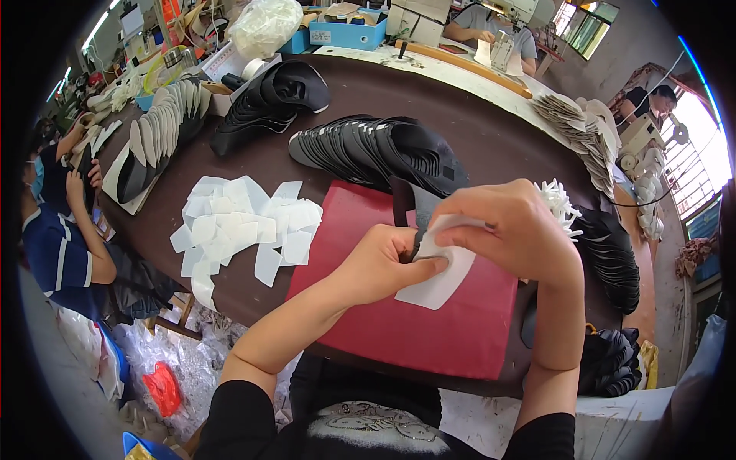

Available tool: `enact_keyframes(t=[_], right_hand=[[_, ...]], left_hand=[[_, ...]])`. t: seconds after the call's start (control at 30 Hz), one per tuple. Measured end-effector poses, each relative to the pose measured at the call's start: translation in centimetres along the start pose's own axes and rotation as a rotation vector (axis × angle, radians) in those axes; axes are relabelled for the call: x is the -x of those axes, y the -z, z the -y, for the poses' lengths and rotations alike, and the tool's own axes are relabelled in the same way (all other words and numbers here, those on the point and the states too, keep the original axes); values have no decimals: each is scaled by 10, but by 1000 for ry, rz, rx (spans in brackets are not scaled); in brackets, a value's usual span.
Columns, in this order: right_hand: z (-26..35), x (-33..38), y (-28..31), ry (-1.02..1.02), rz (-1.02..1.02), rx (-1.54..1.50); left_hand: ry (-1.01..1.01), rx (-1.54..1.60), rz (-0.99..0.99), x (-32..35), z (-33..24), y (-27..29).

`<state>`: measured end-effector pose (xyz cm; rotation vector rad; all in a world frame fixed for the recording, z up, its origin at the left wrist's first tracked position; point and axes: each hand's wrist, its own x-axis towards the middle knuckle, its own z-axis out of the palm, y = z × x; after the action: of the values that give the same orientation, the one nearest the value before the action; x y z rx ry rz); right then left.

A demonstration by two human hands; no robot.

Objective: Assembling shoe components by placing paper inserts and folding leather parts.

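Above a red mat on the brown table, my left hand is closed on a black shoe upper, its thumb lying over a white backing piece. My right hand pinches the upper part of that white piece against the shoe upper's edge. Part of the upper is hidden behind my fingers. To the left of the mat, partly over its edge, spreads a loose pile of white cut pieces. Just beyond my hands lies a row of nested black shoe uppers.
More black uppers lie farther back, with others at the right edge near white strips. Grey-beige parts stand in a row at back left. A person is at the left; others sit at sewing machines behind.
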<state>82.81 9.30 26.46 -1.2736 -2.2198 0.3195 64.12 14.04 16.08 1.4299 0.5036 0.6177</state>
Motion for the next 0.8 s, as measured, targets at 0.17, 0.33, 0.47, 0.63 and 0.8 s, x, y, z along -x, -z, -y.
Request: enact_keyframes(t=[0.17,0.33,0.47,0.63,0.8], right_hand=[[-5,-3,-10,-29,-31,33],[-17,10,-32,-290,-412,-326],[-35,39,-58,-535,-399,-783],[-35,58,-75,-572,-403,-903],[-26,56,-94,-481,-573,-619]], left_hand=[[50,25,46,-3,-1,6],[72,79,-74,0,-1,6],[57,45,-126,-2,2,9],[29,-121,-240,-8,3,0],[51,-247,-314,-9,9,1]])
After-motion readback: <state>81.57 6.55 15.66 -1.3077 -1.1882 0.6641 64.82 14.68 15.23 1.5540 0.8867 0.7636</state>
